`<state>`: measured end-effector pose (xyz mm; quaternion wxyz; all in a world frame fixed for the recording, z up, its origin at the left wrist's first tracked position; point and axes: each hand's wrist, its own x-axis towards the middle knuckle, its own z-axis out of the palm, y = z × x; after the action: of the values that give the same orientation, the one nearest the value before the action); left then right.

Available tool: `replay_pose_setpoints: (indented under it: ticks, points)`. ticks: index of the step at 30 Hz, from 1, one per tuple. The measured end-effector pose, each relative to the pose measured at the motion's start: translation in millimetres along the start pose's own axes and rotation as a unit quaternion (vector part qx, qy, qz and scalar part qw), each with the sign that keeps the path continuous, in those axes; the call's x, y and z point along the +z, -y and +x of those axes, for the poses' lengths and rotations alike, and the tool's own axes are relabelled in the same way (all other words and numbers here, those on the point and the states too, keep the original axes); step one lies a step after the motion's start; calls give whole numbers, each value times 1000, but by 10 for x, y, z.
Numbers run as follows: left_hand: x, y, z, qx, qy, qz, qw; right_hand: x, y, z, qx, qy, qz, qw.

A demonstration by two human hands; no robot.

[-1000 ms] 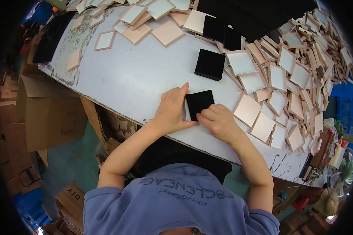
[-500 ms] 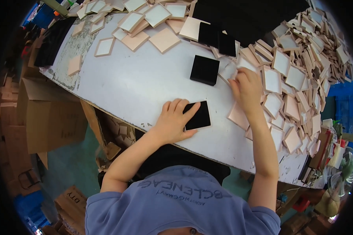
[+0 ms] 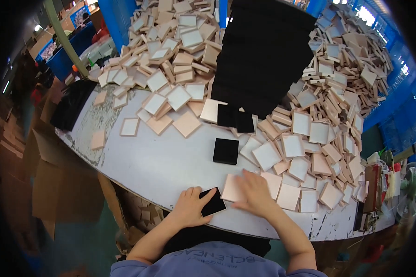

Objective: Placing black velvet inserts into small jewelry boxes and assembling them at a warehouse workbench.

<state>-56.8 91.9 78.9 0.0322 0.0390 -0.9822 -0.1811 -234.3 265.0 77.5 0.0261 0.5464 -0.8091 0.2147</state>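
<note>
My left hand [image 3: 187, 207] rests at the table's near edge, thumb and fingers closed about the edges of a flat square piece with a black face [image 3: 213, 203]. Just to its right, my right hand [image 3: 257, 196] spans a pale pink square box lid [image 3: 231, 188], thumb at the near edge and fingers at the far one. That hand is smeared by motion. The lid's left corner lies close to the black-faced piece; whether they touch I cannot tell. Farther back sits a black square box [image 3: 225, 151] by itself.
Many pink and white box lids [image 3: 292, 145] are heaped along the right and back of the white table [image 3: 157, 161]. A tall stack of black sheets [image 3: 263, 55] stands behind, with small black pieces [image 3: 235, 119] before it. A cardboard carton [image 3: 64, 184] is at the left.
My right hand has come from the heap toward my left hand, bringing a pale pink lid. The left hand keeps the black-faced piece. The view has tilted up, showing more of the heap.
</note>
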Motion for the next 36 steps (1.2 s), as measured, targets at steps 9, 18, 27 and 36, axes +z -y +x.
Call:
replay_pose_setpoints:
  ticks: [9,18,27,36]
  points:
    - [241,123,-305,37,-152,-5,988,58,172,146,-115,31,110,987]
    - [317,170,-27,91,-120,-124,981,313,258,142,-217,98,110,965]
    - [132,154,24,74,-63,-37,995,228,385,107,-178,131,52,974]
    - [269,140,-69,86,-67,-80,991,206,434,54,-211,140,50,966]
